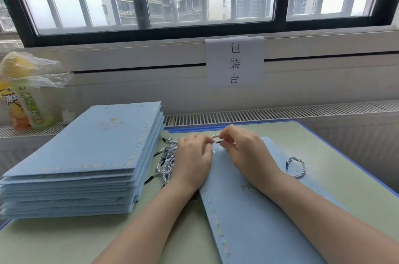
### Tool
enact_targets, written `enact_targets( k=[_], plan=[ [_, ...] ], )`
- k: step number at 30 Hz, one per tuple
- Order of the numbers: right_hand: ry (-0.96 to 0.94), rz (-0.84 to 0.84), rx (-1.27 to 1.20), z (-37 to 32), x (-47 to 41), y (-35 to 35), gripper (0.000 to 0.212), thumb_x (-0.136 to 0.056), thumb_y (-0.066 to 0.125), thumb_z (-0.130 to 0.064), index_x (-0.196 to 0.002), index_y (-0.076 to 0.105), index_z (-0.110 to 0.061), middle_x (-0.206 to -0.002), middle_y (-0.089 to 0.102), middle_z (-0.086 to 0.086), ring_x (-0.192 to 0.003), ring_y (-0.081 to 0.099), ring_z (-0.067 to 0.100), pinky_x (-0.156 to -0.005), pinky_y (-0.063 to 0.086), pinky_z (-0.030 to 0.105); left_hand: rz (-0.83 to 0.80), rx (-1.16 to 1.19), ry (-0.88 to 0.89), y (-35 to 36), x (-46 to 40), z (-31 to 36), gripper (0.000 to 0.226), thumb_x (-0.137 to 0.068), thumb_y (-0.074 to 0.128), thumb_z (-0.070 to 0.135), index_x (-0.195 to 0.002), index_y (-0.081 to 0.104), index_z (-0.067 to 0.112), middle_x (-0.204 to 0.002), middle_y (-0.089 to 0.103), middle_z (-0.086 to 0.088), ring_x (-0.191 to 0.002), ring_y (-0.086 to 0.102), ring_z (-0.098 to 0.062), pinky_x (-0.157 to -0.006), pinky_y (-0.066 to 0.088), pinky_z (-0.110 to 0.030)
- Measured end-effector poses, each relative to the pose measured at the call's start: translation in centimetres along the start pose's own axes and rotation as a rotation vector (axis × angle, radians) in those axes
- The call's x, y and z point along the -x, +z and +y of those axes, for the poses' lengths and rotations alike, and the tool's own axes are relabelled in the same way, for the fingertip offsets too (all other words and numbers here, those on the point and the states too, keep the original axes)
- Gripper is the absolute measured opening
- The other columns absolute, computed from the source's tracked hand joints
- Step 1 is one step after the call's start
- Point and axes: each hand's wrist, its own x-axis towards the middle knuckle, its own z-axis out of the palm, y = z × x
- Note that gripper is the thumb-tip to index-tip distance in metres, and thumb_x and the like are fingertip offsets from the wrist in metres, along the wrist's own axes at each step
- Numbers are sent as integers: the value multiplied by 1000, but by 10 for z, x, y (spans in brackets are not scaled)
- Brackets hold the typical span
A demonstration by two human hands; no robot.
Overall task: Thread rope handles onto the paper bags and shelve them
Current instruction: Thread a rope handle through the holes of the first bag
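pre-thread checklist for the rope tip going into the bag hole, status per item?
1. Rope tip pinched: ok, right hand and left hand both hold the rope near its black end.
2. Paper bag flat on the table: ok.
3. Punched hole visible: ok, beside the left hand's fingers.
4. Tip aligned with hole: not ok, tip sits above it.
5. Other end already threaded: cannot tell; a rope loop lies on the bag.
6. Spare ropes within reach: ok, beside the bag stack.
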Motion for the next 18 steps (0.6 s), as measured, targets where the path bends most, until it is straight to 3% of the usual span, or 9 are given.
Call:
enact_targets(
  k=[2,4,8,12,15,18],
  plan=[
    [-36,30,5,-2,-1,-3,8,-83,56,-10,-84,64,-8,-80,63,1,-72,58,20,-69,47,30,41,276,-57,-7,-1,4,28,-88,40,21,-88,68,20,-94,65,-1,-97,52,-15,-85,36,-24],
    [-65,53,20,-4,-2,-5,10,-85,55,-9,-84,65,-6,-81,60,3,-73,56,19,-69,39,20,29,450,-125,-15,-1,11,30,-92,46,6,-76,65,23,-81,66,-1,-79,57,-5,-72,42,-20],
    [-122,45,20,-9,0,-6,11,-86,56,-9,-84,65,-5,-82,59,5,-74,57,23,-66,44,27,-21,493,-243,-20,-3,15,29,-90,45,7,-64,57,10,-60,53,1,-57,43,-11,-58,34,-28],
    [-225,-18,98,-11,1,-3,10,-89,56,-10,-84,64,-6,-81,56,5,-71,53,23,-67,37,22,-51,423,-204,-20,-1,15,36,-75,39,26,-73,52,-9,-64,47,-5,-61,38,-16,-60,31,-33],
    [-278,-46,138,-11,0,-3,12,-90,55,-10,-83,63,-4,-81,54,6,-71,51,24,-67,36,22,-63,473,-194,-21,-2,13,28,-76,49,26,-67,58,1,-62,53,1,-61,44,-11,-61,36,-29],
    [-237,-10,58,-15,0,-6,5,-83,61,-8,-83,57,-6,-80,55,4,-71,50,18,-67,32,17,-68,521,-205,-26,-3,13,23,-89,59,13,-66,62,9,-62,56,3,-60,47,-8,-61,37,-25]
  ],
)
